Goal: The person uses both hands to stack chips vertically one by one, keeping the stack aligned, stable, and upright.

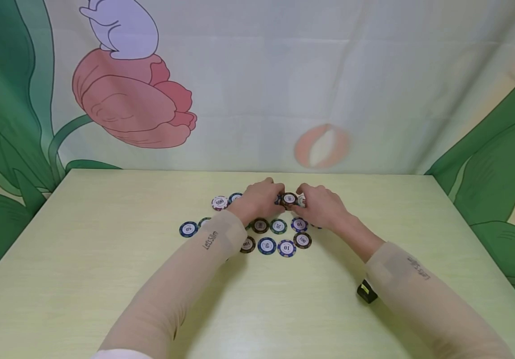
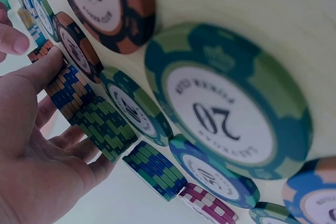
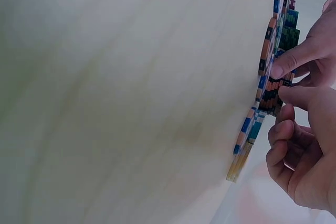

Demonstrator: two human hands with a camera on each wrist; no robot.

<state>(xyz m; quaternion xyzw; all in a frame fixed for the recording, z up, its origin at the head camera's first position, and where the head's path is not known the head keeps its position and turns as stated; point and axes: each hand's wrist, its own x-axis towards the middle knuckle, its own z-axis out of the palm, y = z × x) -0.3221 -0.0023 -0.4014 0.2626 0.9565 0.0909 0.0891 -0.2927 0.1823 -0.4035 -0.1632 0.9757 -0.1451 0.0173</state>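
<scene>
Stacked poker chips stand in a row between the hands. My left hand [image 1: 261, 200] curls round the row; in the left wrist view, the hand [image 2: 37, 135] has its thumb at the front of a blue-and-orange stack [image 2: 65, 90] and fingertips behind a green stack [image 2: 105, 127]. My right hand [image 1: 322, 205] pinches the black-and-orange stack [image 1: 289, 199] from its right side. In the right wrist view, the right hand [image 3: 312, 150] has one digit at that stack [image 3: 270, 98], with other fingers curled below. Its far-side contact is hidden.
Loose chips lie flat nearer the camera, including a blue 50 chip [image 1: 266, 246], a 10 chip [image 1: 286, 248] and a 100 chip [image 1: 302, 241]. A white-and-purple 500 stack [image 1: 220, 203] stands left. A small black object [image 1: 367, 291] lies by the right sleeve. A printed curtain [image 1: 248, 99] hangs behind.
</scene>
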